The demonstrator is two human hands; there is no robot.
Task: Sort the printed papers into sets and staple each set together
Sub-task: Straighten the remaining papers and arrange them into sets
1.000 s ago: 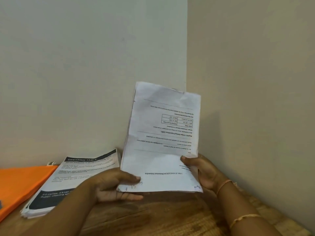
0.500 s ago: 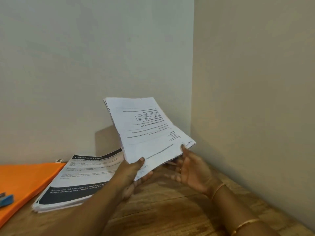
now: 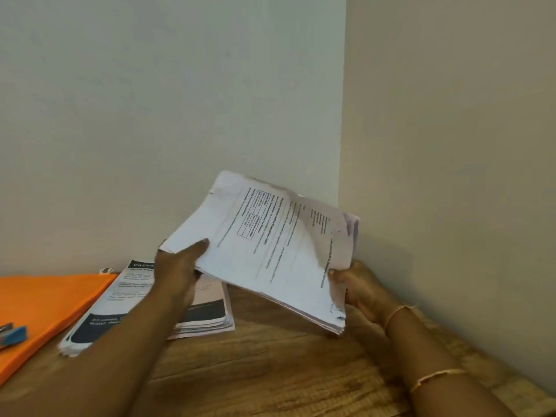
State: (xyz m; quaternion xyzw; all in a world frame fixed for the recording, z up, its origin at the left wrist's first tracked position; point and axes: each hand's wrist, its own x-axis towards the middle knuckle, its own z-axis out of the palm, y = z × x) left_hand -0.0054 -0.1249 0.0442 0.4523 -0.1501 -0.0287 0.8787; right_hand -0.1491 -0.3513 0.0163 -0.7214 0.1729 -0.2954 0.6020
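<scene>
Mid-sort: my left hand (image 3: 177,266) and right hand (image 3: 358,288) both grip the thick white printed-paper sheaf (image 3: 270,251); next I'd square it, then reach for the blue stapler (image 3: 12,335).

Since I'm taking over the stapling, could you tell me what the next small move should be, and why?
Probably lower the held bundle onto the bare wooden table and square its edges. Both the left hand and right hand hold it tilted in the air, its lower sheets look fanned, and the stapler lies untouched on the orange folder.

Folder (image 3: 45,299) far left w/ prob. stapler (image 3: 12,334) on it, paper stack (image 3: 207,314) right of folder
</scene>
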